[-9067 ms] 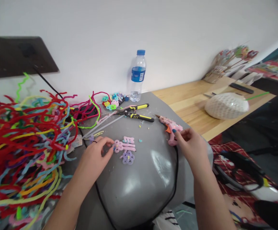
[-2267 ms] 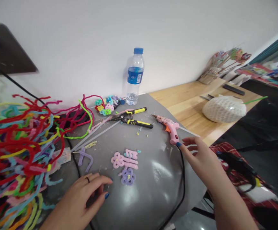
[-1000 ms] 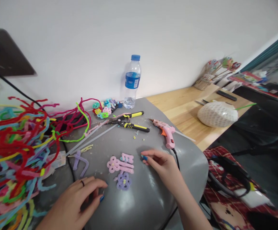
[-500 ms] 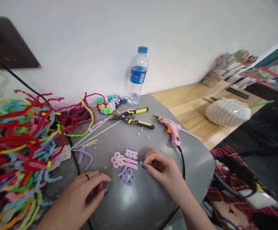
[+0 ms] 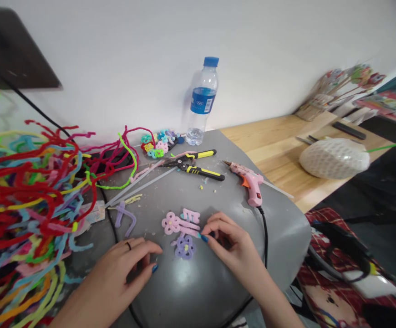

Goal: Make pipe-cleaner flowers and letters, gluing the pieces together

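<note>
My right hand (image 5: 227, 237) is closed in a pinch at the right end of a pink pipe-cleaner flower (image 5: 171, 223) with two straight strips. At its thumb tip shows a small light-blue piece (image 5: 199, 235), partly hidden by the fingers. Just behind the flower lies a short pink comb-shaped piece (image 5: 191, 215) with light-blue bits. A purple pipe-cleaner flower (image 5: 185, 247) with a yellow centre rests in front. My left hand (image 5: 133, 269), with a dark ring, hovers left of the flowers, thumb and forefinger apart and holding nothing visible.
Colourful pipe cleaners (image 5: 30, 205) heap up on the left. Yellow-black pliers (image 5: 191, 166), a pink glue gun (image 5: 249, 182) with a black cord, and a water bottle (image 5: 201, 102) stand or lie farther back. Bent purple pieces (image 5: 124, 216) lie left. A wrapped bundle (image 5: 334, 158) sits on the wooden table.
The view has shifted slightly, moving the things on the table a little right and up. My right fingertips have come nearer the pink strips' ends. My left hand keeps its pose.
</note>
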Motion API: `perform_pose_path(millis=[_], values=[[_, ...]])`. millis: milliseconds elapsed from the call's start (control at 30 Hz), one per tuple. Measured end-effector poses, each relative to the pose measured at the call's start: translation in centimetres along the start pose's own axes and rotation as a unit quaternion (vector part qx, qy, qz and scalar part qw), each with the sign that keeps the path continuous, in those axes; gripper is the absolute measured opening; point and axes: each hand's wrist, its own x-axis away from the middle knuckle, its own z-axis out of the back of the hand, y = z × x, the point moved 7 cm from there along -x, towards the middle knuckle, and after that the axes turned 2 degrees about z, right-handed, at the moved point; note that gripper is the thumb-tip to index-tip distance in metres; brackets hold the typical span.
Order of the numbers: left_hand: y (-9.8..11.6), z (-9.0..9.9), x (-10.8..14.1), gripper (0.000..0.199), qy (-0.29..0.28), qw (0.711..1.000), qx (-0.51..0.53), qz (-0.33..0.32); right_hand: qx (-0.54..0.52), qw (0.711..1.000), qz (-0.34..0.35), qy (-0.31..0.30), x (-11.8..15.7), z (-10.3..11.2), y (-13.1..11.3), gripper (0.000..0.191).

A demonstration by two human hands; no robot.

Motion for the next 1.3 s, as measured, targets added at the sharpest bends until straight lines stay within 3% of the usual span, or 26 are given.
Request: perform_pose_path(millis=[600, 1300], values=[[-0.3, -0.2, 0.1, 0.025, -0.015, 1.000, -0.001, 0.012, 0.030, 0.999, 0.020, 0.000, -0.1, -0.2, -0.1, 0.013], [0.3, 0.1, 0.1, 0.025, 0.012, 1.000, -0.014, -0.025, 0.027, 0.998, 0.048, -0.024, 0.2, -0.1, 0.3, 0.014]])
